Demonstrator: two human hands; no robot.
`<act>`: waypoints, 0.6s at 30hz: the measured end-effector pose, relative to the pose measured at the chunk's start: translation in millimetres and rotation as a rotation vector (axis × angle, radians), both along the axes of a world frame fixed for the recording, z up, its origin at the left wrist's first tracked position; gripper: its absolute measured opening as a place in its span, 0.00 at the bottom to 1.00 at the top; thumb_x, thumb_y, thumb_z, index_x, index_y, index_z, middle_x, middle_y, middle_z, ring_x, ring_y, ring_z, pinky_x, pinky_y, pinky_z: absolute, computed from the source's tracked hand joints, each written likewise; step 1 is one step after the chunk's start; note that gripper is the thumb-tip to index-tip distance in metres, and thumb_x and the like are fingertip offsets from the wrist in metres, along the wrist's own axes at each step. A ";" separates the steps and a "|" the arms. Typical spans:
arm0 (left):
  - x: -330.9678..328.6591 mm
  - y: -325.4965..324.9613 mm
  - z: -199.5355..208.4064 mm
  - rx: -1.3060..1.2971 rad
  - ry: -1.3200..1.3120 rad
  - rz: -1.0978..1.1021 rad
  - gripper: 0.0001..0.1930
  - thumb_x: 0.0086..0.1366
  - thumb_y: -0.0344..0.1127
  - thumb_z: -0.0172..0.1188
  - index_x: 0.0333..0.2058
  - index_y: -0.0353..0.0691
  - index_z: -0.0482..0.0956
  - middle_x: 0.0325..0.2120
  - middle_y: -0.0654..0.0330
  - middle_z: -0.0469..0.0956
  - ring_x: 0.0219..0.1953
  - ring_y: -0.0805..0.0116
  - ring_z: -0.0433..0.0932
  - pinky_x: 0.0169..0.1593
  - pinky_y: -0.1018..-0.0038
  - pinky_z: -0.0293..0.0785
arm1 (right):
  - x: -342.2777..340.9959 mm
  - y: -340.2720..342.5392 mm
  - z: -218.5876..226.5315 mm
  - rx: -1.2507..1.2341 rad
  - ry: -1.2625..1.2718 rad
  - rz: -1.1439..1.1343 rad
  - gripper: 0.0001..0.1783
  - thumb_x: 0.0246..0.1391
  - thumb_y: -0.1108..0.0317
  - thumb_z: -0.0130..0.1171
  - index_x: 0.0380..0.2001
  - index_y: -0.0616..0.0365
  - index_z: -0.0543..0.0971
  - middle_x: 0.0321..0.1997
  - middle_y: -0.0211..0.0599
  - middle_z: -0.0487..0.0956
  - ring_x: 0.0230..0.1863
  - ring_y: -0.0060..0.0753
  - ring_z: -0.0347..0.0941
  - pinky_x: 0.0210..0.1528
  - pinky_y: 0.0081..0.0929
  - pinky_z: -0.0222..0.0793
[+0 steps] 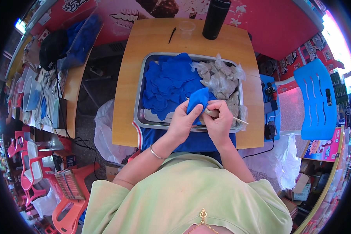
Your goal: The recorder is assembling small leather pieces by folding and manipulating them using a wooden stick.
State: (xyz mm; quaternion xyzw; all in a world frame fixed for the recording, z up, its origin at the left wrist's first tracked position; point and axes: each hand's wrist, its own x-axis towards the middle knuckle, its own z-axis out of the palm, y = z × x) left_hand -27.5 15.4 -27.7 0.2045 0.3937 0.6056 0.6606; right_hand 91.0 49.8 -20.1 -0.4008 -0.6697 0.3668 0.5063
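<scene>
Left hand [182, 121] pinches a blue piece [197, 102], right hand [219, 121] clenches a thin stick [241, 121] over the tray's [141, 85] 6 o'clock edge; a slip could poke fingers.

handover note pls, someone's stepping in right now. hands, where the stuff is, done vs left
Left hand: grip closed on a blue cloth piece, held over the near edge of the metal tray.
Right hand: closed on a thin wooden stick, working against the same piece.
Tray on the wooden table: blue pieces piled on its left side, crumpled clear plastic wrappers on its right.
Behind the tray: black cylinder flask, clear cup, dark pen.
Done: cannot tell which blue pieces are finished.
Left: the one in hand, at least.
</scene>
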 end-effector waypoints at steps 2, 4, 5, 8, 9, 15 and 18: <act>6.5 -4.0 -0.7 0.000 0.078 -0.003 0.12 0.64 0.43 0.59 0.38 0.40 0.74 0.27 0.71 0.73 0.27 0.85 0.69 0.27 0.85 0.67 | 2.1 7.2 -5.7 0.065 -0.057 -0.021 0.15 0.36 0.82 0.64 0.27 0.60 0.70 0.29 0.37 0.75 0.29 0.27 0.72 0.32 0.22 0.68; 18.2 -8.4 -0.1 -0.030 0.113 0.059 0.12 0.66 0.45 0.53 0.39 0.42 0.73 0.29 0.71 0.72 0.28 0.84 0.69 0.23 0.85 0.65 | 2.1 9.4 -6.9 0.128 -0.116 -0.042 0.16 0.34 0.82 0.64 0.27 0.60 0.69 0.27 0.38 0.74 0.27 0.30 0.72 0.30 0.23 0.68; 21.9 -9.3 -1.6 0.042 0.130 0.081 0.14 0.69 0.46 0.49 0.38 0.41 0.73 0.27 0.70 0.72 0.26 0.85 0.69 0.21 0.86 0.65 | 1.2 9.1 -4.9 0.148 -0.117 -0.081 0.17 0.32 0.82 0.64 0.26 0.59 0.69 0.26 0.38 0.73 0.25 0.31 0.71 0.28 0.24 0.67; 19.8 -10.4 -5.7 0.080 0.185 0.051 0.17 0.71 0.47 0.43 0.37 0.39 0.73 0.25 0.69 0.72 0.25 0.85 0.68 0.20 0.85 0.66 | -0.7 13.1 -2.4 0.217 -0.097 -0.135 0.17 0.30 0.82 0.64 0.24 0.59 0.68 0.25 0.38 0.72 0.24 0.33 0.70 0.27 0.24 0.67; 18.2 -10.1 -3.2 0.083 0.187 0.049 0.17 0.71 0.47 0.43 0.37 0.39 0.73 0.25 0.69 0.72 0.25 0.85 0.68 0.20 0.85 0.66 | -1.4 14.2 -1.1 0.271 -0.075 -0.146 0.17 0.30 0.82 0.65 0.24 0.58 0.68 0.25 0.37 0.72 0.24 0.33 0.71 0.27 0.24 0.67; 11.4 -5.4 -0.3 0.263 0.584 0.198 0.21 0.72 0.45 0.43 0.25 0.36 0.69 0.18 0.69 0.65 0.22 0.82 0.59 0.24 0.80 0.59 | 2.8 15.9 -0.7 0.242 -0.086 -0.056 0.18 0.27 0.83 0.64 0.23 0.58 0.67 0.25 0.37 0.72 0.22 0.34 0.70 0.25 0.24 0.66; 17.2 -10.7 -3.6 0.170 0.601 0.117 0.20 0.71 0.43 0.44 0.26 0.33 0.69 0.18 0.68 0.65 0.23 0.79 0.57 0.26 0.77 0.58 | 5.2 15.2 1.4 0.336 -0.202 -0.139 0.18 0.28 0.83 0.64 0.23 0.57 0.67 0.24 0.36 0.72 0.22 0.32 0.69 0.24 0.25 0.64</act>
